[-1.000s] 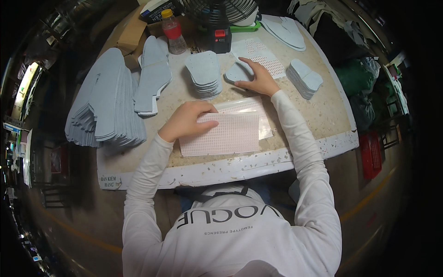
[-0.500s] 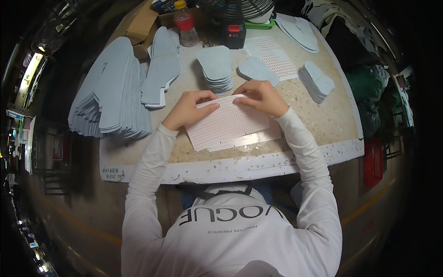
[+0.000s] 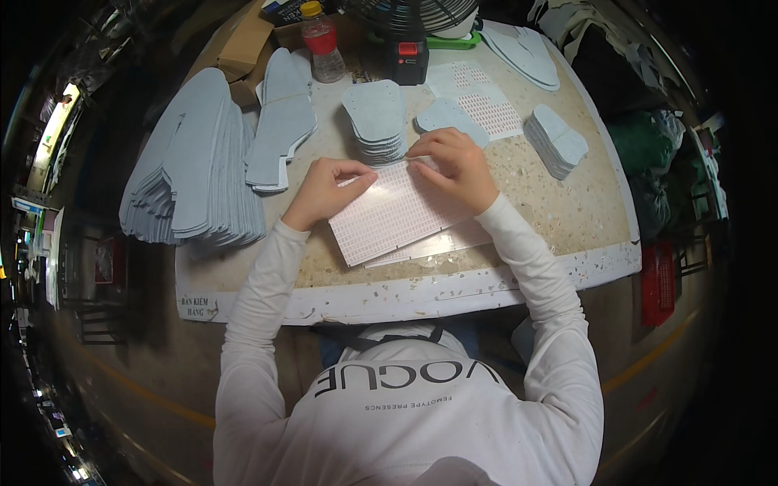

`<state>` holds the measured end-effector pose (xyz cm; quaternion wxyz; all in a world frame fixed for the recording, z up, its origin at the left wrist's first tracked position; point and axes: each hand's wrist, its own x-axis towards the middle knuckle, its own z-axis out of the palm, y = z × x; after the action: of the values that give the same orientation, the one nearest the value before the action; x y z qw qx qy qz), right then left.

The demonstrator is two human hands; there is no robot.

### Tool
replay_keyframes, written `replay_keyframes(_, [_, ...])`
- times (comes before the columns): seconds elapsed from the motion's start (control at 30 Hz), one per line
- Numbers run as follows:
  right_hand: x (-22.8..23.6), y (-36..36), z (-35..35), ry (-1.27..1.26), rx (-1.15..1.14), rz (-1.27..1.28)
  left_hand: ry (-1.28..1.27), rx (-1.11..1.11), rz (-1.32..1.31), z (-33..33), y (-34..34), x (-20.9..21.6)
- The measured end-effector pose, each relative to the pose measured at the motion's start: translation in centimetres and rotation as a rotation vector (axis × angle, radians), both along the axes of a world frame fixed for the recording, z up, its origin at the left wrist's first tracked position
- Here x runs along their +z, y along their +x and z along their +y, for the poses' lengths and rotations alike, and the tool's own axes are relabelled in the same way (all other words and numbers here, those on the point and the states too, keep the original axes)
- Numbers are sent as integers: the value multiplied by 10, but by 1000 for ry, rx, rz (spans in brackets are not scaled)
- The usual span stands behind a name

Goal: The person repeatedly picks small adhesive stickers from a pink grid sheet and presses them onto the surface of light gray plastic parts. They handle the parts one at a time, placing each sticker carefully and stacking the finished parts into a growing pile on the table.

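Observation:
A white sheet of small red-printed labels (image 3: pixel 389 212) lies tilted in front of me, its surface shiny. My left hand (image 3: pixel 326 193) pinches its upper left edge between thumb and fingers. At the top edge, my right hand (image 3: pixel 455 170) is closed, thumb and fingertips together; whether a label is between them is too small to make out. Another sheet (image 3: pixel 442 244) shows under the first one, on the lower right. Just beyond my hands stand a stack of pale blue-grey cut pieces (image 3: pixel 374 113) and a flat piece of the same colour (image 3: pixel 447 118).
Tall stacks of blue-grey pieces (image 3: pixel 198 162) fill the table's left side, beside a tied bundle (image 3: pixel 284 121). A small stack (image 3: pixel 556 139) and a part-used label sheet (image 3: pixel 490 113) lie right. At the back are a bottle (image 3: pixel 324 53), a fan (image 3: pixel 409 20) and a cardboard box (image 3: pixel 239 44).
My right hand has shifted slightly up and left along the sheet's top edge, its fingers drawn closer together. The top sheet has turned a little, and the left hand stays at its edge.

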<state>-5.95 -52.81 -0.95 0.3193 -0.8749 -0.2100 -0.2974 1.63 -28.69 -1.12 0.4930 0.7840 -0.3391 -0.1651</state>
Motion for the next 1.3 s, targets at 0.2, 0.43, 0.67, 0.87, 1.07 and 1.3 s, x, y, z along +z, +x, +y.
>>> replay_keyframes(0.2, [-4,-1,6,5,5,-10,-14,-28,40,0,-3,5])
replay_keyframes(0.43, [-4,-5,11,238,5,122,-1,-23,35,0,-4,5])
replay_keyframes(0.67, [-6,-7,21,56,10,-63,-12,-19,24,0,-5,3])
replay_keyframes(0.87, [-3,-11,24,237,19,52,-10,-45,-21,-1,-6,2])
replay_keyframes(1.07, [-3,-16,33,213,115,93,8,-59,1,-2,-8,2])
replay_keyframes(1.3, [-6,-17,35,327,71,100,2,-70,-7,-3,-10,4])
